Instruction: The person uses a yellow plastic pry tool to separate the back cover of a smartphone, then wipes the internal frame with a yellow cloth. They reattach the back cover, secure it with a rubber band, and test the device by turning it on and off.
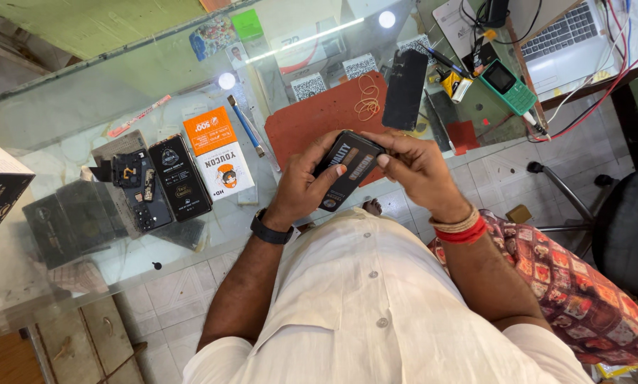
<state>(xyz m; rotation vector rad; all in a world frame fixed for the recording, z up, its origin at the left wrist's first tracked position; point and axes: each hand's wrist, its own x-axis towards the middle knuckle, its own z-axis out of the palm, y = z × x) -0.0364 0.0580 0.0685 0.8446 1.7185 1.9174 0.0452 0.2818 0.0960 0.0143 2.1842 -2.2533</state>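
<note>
Both of my hands hold a flat black packet (350, 169) with a printed front, just above the edge of a glass counter (84, 107). My left hand (303, 186) grips its lower left side, thumb across the front. My right hand (415, 169) pinches the upper right corner. A black band sits on my left wrist and red and tan threads on my right. Under the packet lies a red mat (312, 117).
On the glass lie a black flat box (180, 178), an orange-and-white packet (218, 151), an opened phone body (137, 188), a blue pen (245, 126), rubber bands (366, 99), a black phone panel (405, 89), a green keypad phone (509, 86) and a laptop (561, 35). A chair (628, 227) stands at right.
</note>
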